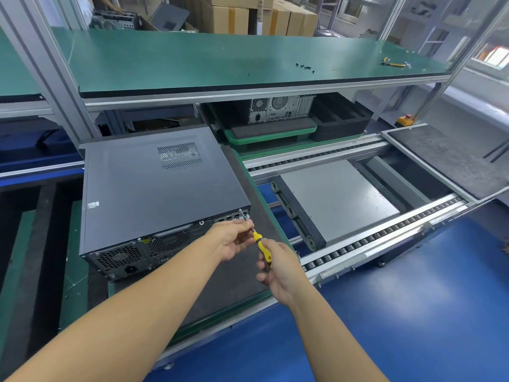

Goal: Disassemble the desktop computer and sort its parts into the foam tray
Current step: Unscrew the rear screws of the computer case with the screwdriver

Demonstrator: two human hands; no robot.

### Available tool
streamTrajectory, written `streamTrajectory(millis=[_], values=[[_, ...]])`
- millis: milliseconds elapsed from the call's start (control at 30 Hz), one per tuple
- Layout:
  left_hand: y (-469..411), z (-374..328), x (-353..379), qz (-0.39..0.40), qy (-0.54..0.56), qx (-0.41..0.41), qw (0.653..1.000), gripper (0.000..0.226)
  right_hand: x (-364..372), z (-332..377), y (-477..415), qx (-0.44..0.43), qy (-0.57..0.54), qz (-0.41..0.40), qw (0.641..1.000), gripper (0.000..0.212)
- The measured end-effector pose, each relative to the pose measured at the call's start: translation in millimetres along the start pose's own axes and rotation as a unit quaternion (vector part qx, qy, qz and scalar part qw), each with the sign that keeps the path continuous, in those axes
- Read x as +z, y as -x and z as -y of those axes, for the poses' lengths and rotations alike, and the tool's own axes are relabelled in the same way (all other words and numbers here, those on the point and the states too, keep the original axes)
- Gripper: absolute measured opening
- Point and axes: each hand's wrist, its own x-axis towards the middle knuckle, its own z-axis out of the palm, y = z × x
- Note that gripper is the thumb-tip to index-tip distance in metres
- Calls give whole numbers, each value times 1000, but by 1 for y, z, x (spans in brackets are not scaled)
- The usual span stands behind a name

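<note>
Factory assembly line: roller conveyor [358,245], stacked cartons [264,16].

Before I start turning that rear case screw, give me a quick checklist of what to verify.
1. Yellow-handled screwdriver gripped in right hand: ok.
2. Left hand pinching the metal shaft to steady it: ok.
3. Tip seated in the screw at the rear top corner of the dark grey desktop computer case: cannot tell.
4. Case lying flat on the dark mat: ok.
5. Black foam tray within reach: cannot tell.
</note>
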Motion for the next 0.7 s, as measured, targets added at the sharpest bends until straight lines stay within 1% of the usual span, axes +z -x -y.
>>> streamTrajectory(millis=[67,100,200,300,400,500,600,700], values=[[1,0,-2,6,-10,2,1000,7,-2,0,1,50,-23,19,998,25],[1,0,-3,11,-13,2,1000,7,-3,0,1,59,-26,25,998,26],[2,-1,-4,22,-8,-2,1000,8,-2,-3,-2,28,10,23,999,19],[5,-2,-2,22,8,-3,1000,4,0,-7,-4,-9,28,5,1000,14],[4,-3,-1,13,13,8,1000,10,1,-8,-4,-29,23,-8,999,14],[4,-3,-2,17,14,10,1000,5,1,-7,-4,-50,30,-8,998,18],[4,-4,-2,17,20,8,1000,5,3,-5,-3,-36,26,-9,999,25],[4,-4,-3,14,20,8,1000,13,4,-4,-1,-1,-2,10,1000,25]])
